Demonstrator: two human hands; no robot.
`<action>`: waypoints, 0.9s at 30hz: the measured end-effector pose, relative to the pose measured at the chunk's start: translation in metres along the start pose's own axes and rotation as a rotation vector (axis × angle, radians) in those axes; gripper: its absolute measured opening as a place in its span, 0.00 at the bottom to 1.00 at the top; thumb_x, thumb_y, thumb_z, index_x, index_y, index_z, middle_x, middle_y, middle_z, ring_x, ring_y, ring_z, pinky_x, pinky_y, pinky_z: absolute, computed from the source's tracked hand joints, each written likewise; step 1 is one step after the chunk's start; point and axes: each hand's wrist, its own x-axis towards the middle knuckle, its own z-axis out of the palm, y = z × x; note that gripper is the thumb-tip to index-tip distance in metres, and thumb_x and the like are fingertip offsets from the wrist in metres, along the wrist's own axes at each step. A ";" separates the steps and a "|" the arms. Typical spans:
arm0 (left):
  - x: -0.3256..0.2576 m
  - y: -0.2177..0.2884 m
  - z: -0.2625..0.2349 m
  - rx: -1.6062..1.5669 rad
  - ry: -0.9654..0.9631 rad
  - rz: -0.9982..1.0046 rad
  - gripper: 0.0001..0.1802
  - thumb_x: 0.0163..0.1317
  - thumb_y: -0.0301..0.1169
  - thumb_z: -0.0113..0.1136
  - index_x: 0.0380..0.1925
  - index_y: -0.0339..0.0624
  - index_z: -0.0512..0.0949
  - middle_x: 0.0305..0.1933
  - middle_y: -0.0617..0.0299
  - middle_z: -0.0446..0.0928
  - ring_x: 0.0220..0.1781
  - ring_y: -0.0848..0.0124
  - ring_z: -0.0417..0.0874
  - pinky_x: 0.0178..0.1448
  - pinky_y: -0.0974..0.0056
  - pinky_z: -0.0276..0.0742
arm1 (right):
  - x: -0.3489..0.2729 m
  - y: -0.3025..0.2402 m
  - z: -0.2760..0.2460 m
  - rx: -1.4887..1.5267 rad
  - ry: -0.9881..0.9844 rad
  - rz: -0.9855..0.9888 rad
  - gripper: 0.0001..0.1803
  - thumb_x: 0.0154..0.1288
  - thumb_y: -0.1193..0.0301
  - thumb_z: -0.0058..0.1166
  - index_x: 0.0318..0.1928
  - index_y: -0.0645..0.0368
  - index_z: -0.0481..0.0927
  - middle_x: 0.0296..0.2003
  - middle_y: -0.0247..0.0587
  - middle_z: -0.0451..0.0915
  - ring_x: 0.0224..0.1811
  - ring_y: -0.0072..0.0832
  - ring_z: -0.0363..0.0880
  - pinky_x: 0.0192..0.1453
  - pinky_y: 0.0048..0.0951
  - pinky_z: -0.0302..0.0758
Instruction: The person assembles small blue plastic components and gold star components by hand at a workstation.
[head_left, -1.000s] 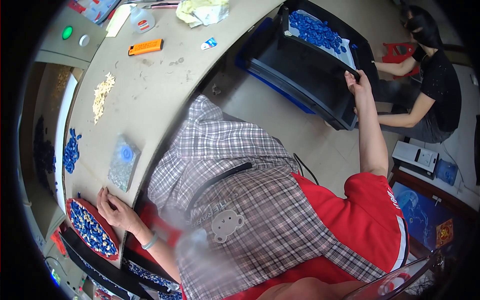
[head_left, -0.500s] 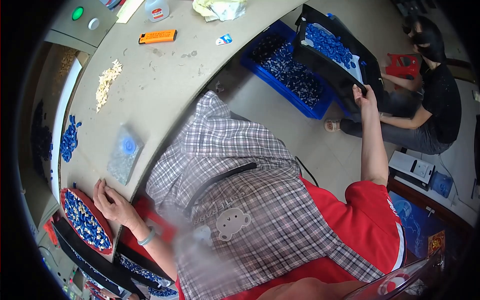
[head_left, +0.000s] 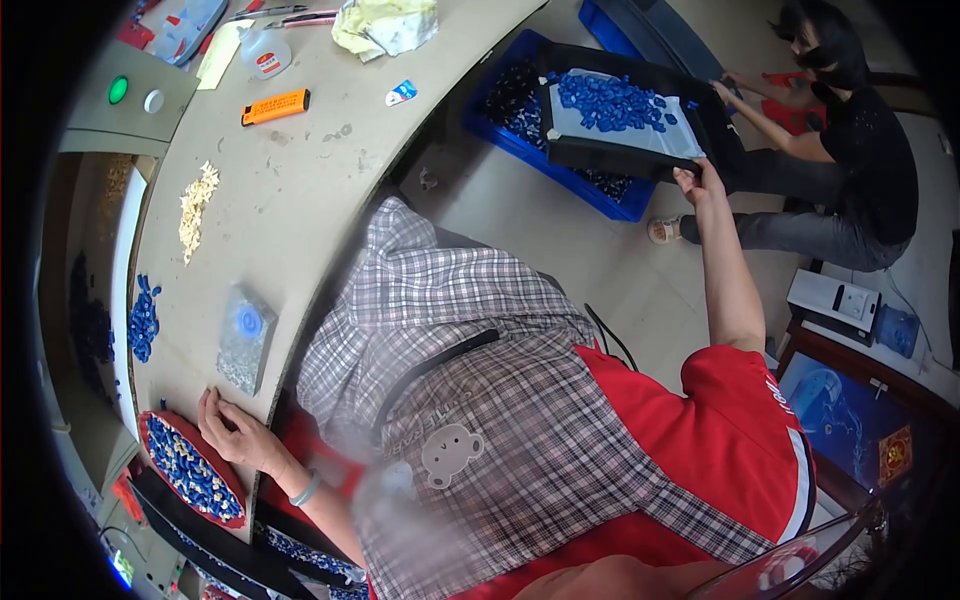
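Observation:
My right hand grips the near edge of a black tray, held out over the floor to the right. Small blue plastic pieces lie heaped on a white sheet in it. My left hand rests on the table's edge, fingers apart, with nothing in it. Just left of it is a red bowl full of mixed blue and cream pieces. A clear-sided block with a blue round spot stands beyond that hand.
On the table are cream pieces, blue pieces, an orange box cutter and a bottle. A blue crate sits under the tray. A seated person reaches toward a dark bin.
My right hand has swung the black tray leftward and levelled it over the blue crate. The seated person's arms have reached up toward the dark bin. My left hand stays on the table.

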 end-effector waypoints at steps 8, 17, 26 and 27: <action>-0.001 0.004 -0.001 -0.025 -0.003 -0.039 0.10 0.67 0.20 0.55 0.44 0.32 0.82 0.49 0.51 0.81 0.52 0.57 0.81 0.57 0.57 0.77 | 0.037 0.072 -0.061 0.138 0.042 0.100 0.16 0.70 0.67 0.49 0.50 0.65 0.70 0.31 0.55 0.79 0.27 0.47 0.83 0.32 0.47 0.89; 0.000 -0.011 0.001 -0.010 0.011 0.061 0.10 0.68 0.20 0.54 0.44 0.31 0.83 0.49 0.50 0.81 0.51 0.56 0.81 0.57 0.56 0.77 | 0.052 0.142 -0.069 0.302 0.331 0.029 0.19 0.72 0.67 0.47 0.56 0.66 0.64 0.36 0.60 0.78 0.36 0.50 0.84 0.36 0.48 0.89; 0.001 -0.017 0.003 0.009 -0.002 0.072 0.09 0.70 0.21 0.53 0.44 0.30 0.82 0.47 0.49 0.82 0.50 0.56 0.82 0.55 0.56 0.78 | 0.025 0.136 -0.058 0.444 0.342 -0.029 0.21 0.73 0.69 0.50 0.55 0.71 0.59 0.37 0.62 0.75 0.31 0.47 0.83 0.36 0.47 0.89; 0.001 -0.018 0.004 0.010 -0.007 0.069 0.09 0.69 0.21 0.53 0.44 0.30 0.82 0.47 0.49 0.82 0.50 0.56 0.82 0.55 0.56 0.78 | 0.022 0.135 -0.057 0.449 0.348 -0.039 0.21 0.74 0.68 0.49 0.55 0.71 0.59 0.37 0.61 0.75 0.31 0.47 0.82 0.35 0.46 0.89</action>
